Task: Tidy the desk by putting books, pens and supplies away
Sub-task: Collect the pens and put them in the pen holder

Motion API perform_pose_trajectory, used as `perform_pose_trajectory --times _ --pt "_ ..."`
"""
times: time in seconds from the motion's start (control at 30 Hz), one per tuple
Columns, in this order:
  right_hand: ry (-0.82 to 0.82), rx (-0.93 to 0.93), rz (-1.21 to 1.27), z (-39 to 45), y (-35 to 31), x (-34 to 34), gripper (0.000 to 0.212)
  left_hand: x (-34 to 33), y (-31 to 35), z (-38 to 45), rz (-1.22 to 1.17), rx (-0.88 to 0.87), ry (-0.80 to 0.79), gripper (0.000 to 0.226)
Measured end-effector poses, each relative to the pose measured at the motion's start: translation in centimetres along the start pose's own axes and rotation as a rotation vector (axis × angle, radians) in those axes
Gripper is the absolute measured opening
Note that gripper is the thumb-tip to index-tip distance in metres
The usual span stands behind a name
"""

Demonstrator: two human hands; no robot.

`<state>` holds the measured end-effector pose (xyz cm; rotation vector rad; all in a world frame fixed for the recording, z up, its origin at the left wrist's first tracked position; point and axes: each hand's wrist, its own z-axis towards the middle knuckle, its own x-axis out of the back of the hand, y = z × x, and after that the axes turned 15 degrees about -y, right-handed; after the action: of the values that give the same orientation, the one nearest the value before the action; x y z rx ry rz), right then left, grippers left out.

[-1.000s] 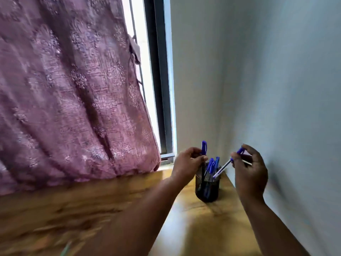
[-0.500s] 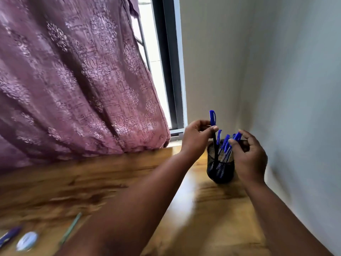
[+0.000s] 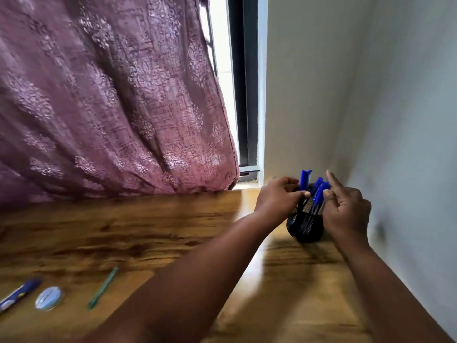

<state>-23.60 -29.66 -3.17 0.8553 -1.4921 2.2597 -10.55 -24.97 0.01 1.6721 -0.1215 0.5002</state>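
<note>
A black mesh pen cup (image 3: 305,227) stands on the wooden desk (image 3: 148,233) in the far right corner, with several blue-capped pens (image 3: 319,193) upright in it. My left hand (image 3: 278,198) pinches one blue-capped pen (image 3: 305,178) that stands in the cup's left side and sticks up highest. My right hand (image 3: 346,212) is against the cup's right side. Its thumb presses a blue pen cap and its index finger points up. The pen barrels are mostly hidden by my hands and the mesh.
On the desk at the near left lie a green pen (image 3: 103,288), a small round pale-blue container (image 3: 48,298) and a blue-and-white marker (image 3: 19,294). A purple curtain (image 3: 111,95) hangs over the desk's back edge. A white wall (image 3: 408,144) runs close along the right.
The pen in my right hand has swung from slanted above the cup to upright among the others. My left hand's pen has sunk lower into the cup. The view has tilted down.
</note>
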Motion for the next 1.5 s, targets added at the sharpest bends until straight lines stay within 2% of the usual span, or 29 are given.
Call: perform_pose_trajectory --times 0.13,0.3,0.4,0.5,0.6,0.67,0.77,0.87,0.93,1.0,1.1,1.17,1.23,1.27,1.33,1.43,1.5 --pt "0.026 0.037 0.018 -0.5 -3.3 1.4 0.054 3.0 -0.2 -3.4 0.097 -0.062 0.053 0.037" --pt "-0.004 0.196 0.132 -2.2 -9.7 -0.2 0.049 9.8 -3.6 -9.0 0.143 -0.01 0.081 0.021" --pt "-0.064 0.241 0.181 -4.2 -13.4 -3.4 0.038 15.4 -6.4 -13.0 0.193 0.021 0.172 0.018" --pt "-0.22 0.354 0.2 -7.2 -18.5 -6.3 0.026 21.4 -9.4 -17.5 0.23 0.046 0.262 0.01" --pt "-0.427 0.455 0.176 -9.9 -23.2 -10.3 0.033 28.4 -13.7 -22.1 0.257 0.051 0.381 0.007" --pt "-0.537 0.527 0.145 -12.1 -26.4 -13.9 0.031 34.0 -17.6 -24.8 0.271 0.134 0.441 0.013" --pt "-0.627 0.61 0.118 -15.5 -31.3 -19.8 0.015 42.1 -20.4 -30.2 0.422 0.216 0.541 0.021" --pt "-0.685 0.673 0.106 -18.7 -37.1 -27.6 0.027 50.6 -24.1 -35.1 0.413 0.326 0.619 0.021" --pt "-0.696 0.683 0.068 -20.6 -40.6 -32.6 0.023 55.1 -26.7 -37.2 0.427 0.316 0.643 0.032" --pt "-0.679 0.693 0.012 -22.5 -43.5 -37.5 0.023 59.0 -29.5 -39.0 0.395 0.339 0.635 0.032" --pt "-0.594 0.853 -0.154 -24.4 -46.6 -42.8 0.024 63.3 -33.0 -40.5 0.412 0.444 0.586 0.029" --pt "-0.698 0.87 -0.286 -24.4 -47.7 -45.4 0.028 65.4 -34.9 -40.6 0.411 0.448 0.545 0.025" --pt "-0.802 0.788 -0.397 -24.0 -48.5 -47.6 0.035 66.6 -36.6 -39.9 0.435 0.451 0.505 0.011" --pt "-0.808 0.794 -0.478 -23.8 -48.9 -48.3 0.04 67.0 -37.1 -39.4 0.453 0.447 0.483 0.009" --pt "-0.817 0.918 -0.628 -23.3 -49.6 -50.2 0.045 67.4 -38.1 -38.2 0.512 0.442 0.394 0.014" --pt "-0.887 1.063 -0.746 -22.9 -50.4 -52.5 0.036 67.7 -39.5 -36.8 0.74 0.508 0.195 0.026" --pt "-0.998 1.095 -0.729 -22.8 -50.3 -53.7 0.04 67.7 -39.9 -36.4 0.82 0.54 0.176 0.029"
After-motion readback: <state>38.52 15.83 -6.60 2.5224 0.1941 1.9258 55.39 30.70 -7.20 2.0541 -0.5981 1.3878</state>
